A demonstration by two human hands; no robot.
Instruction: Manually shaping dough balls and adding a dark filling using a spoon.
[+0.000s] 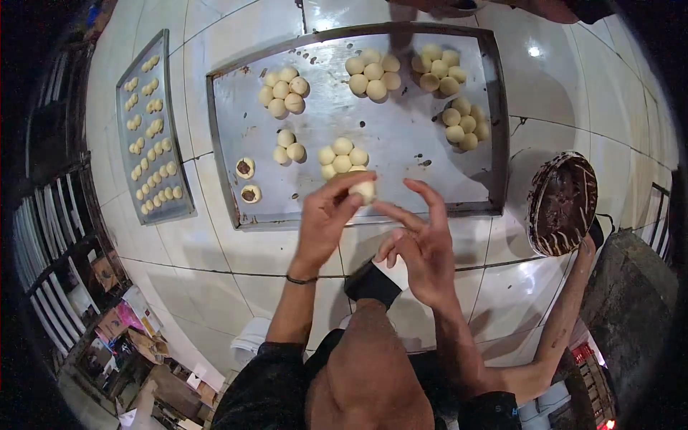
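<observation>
1. One pale ball [364,191] is pinched between the thumb and a finger of the left hand [324,211]. A dark band [301,280] is worn on that wrist.
2. The right hand [424,259] is held half spread, with two fingers stuck out and the others bent. From the right, one fingertip is brought right up to the ball. Whether it is touched cannot be told.
3. So the ball is placed between the two hands, at their far ends. It is gripped by the left hand only. No long side can be seen on it, as it looks round.
4. Just past the left hand, a ring of pale balls [342,156] is partly hidden by the fingers. By the left hand it is more nearly reached than by the right.
5. Farther off and a bit left, three balls [288,149] are bunched. More to the left, two small rounds [246,168] are seen with dark middles.
6. All these are held by a big tray [401,161], its long side laid across, past both hands.
7. Well right of the right hand, a bowl [559,246] is smeared with dark stuff.
</observation>
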